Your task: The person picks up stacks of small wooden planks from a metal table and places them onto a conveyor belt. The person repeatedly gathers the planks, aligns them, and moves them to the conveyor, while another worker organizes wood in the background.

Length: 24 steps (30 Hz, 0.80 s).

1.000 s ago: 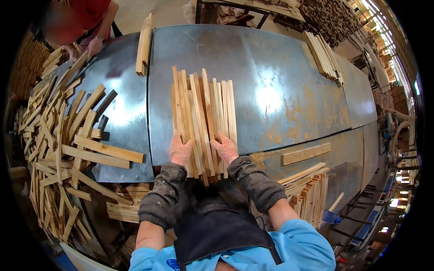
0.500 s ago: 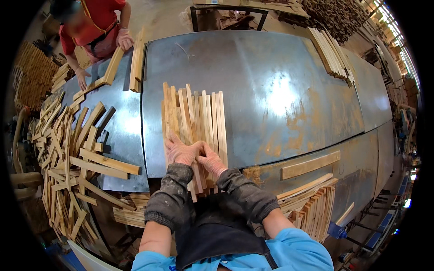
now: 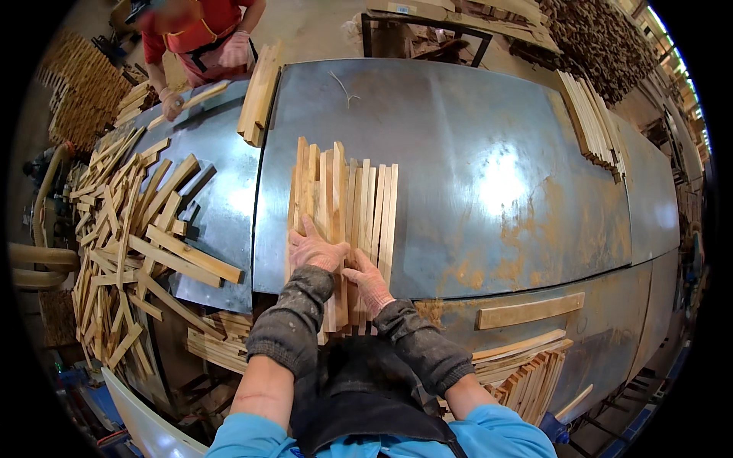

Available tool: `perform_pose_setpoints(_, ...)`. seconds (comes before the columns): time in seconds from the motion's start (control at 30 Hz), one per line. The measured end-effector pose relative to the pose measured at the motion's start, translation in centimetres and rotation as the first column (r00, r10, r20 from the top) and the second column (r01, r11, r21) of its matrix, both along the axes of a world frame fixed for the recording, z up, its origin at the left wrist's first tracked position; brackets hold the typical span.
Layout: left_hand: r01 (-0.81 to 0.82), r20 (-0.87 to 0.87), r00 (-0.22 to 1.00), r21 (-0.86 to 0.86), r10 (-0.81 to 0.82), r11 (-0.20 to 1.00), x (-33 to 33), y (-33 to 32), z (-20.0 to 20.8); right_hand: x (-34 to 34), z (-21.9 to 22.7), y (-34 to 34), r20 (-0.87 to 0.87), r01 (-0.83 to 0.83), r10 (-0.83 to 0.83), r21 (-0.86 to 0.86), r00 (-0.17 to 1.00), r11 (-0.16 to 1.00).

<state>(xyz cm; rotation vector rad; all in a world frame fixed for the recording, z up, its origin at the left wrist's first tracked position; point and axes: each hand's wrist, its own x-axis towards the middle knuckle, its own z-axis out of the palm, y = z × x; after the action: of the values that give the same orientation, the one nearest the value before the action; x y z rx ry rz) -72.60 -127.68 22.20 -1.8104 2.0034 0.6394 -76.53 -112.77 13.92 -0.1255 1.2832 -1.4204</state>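
Nine o'clock: heaped loose sticks (image 3: 128, 235). Centre: slat row (image 3: 338, 202) on the surface (image 3: 443, 183), ends toward twelve. Our left hand (image 3: 317, 250) lies across it, fingers spread, clasping none; our right hand (image 3: 369, 284) rests nearer six, fingers part-bent, hold unclear. We judge slats light, stiff; best squeezed from both outer sides. Four o'clock: lone board (image 3: 531, 311).

Left hand (image 3: 316, 250) and right hand (image 3: 369, 284) are wearing thin knit gloves (image 3: 324, 258); dark-grey oversleeves (image 3: 286, 324) are adjoining these; a black apron (image 3: 359, 418) is overlying a light-blue shirt (image 3: 248, 440).
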Motion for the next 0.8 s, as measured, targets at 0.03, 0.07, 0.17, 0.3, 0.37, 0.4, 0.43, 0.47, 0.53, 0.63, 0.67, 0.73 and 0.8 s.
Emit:
perform_pose_setpoints(0.03, 0.003, -0.072, 0.997, 0.028, -0.001, 1.000, 0.4, -0.4, 0.1, 0.0, 1.6, 0.2, 0.031, 0.029, -0.029, -0.013, 0.999, 0.999)
perform_pose_setpoints(0.07, 0.005, -0.141, 0.990, 0.057, 0.003, 0.998, 1.4, -1.3, 0.0, 0.3, 2.4, 0.4, 0.064, 0.055, -0.053, -0.023, 0.996, 0.998)
perform_pose_setpoints(0.17, 0.005, -0.582, 0.807, 0.174, 0.098, 0.985, 5.9, -3.7, -2.5, 1.1, 4.0, 0.8, 0.056, 0.002, 0.001, -0.062, 0.998, 0.998)
perform_pose_setpoints(0.3, 0.079, -0.798, 0.231, 0.586, 0.557, 0.806, 9.9, -4.8, -0.7, 2.1, 6.1, 2.0, 0.097, -0.064, 0.071, -0.071, 0.993, 0.995)
perform_pose_setpoints(0.37, 0.208, -0.714, 0.131, 0.698, 0.687, 0.685, 13.7, -5.2, 0.1, 2.8, 7.1, 2.6, 0.142, -0.103, 0.112, -0.071, 0.984, 0.992)
perform_pose_setpoints(0.4, 0.206, -0.729, 0.122, 0.683, 0.674, 0.701, 15.8, -5.1, -0.2, 3.4, 6.7, 3.0, 0.159, -0.112, 0.122, -0.066, 0.980, 0.991)
perform_pose_setpoints(0.43, 0.200, -0.744, 0.116, 0.666, 0.658, 0.719, 18.4, -4.6, -0.7, 4.0, 6.4, 3.3, 0.157, -0.147, 0.155, -0.061, 0.975, 0.987)
perform_pose_setpoints(0.47, 0.190, -0.761, 0.110, 0.647, 0.639, 0.738, 21.4, -4.0, -0.9, 4.6, 6.2, 3.3, 0.156, -0.186, 0.193, -0.059, 0.969, 0.981)
perform_pose_setpoints(0.53, 0.046, -0.768, 0.116, 0.638, 0.630, 0.769, 27.6, -2.4, -0.8, 6.3, 6.1, 3.1, 0.168, -0.218, 0.226, -0.066, 0.959, 0.974)
perform_pose_setpoints(0.63, -0.116, -0.761, -0.005, 0.645, 0.649, 0.755, 35.3, 1.7, 2.1, 8.9, 5.5, 1.8, 0.137, -0.377, 0.381, -0.053, 0.914, 0.925)
perform_pose_setpoints(0.67, -0.133, -0.761, -0.095, 0.648, 0.641, 0.750, 38.2, 2.9, 2.3, 10.0, 6.0, 1.0, 0.151, -0.437, 0.435, -0.026, 0.888, 0.899)
perform_pose_setpoints(0.73, -0.224, -0.687, -0.175, 0.725, 0.705, 0.651, 45.2, 6.0, -0.1, 11.7, 7.5, -0.3, 0.172, -0.492, 0.489, -0.033, 0.855, 0.870)
perform_pose_setpoints(0.8, -0.400, -0.678, -0.262, 0.724, 0.686, 0.562, 49.7, 9.2, -0.1, 13.5, 6.3, -1.6, 0.162, -0.569, 0.573, -0.076, 0.803, 0.819)
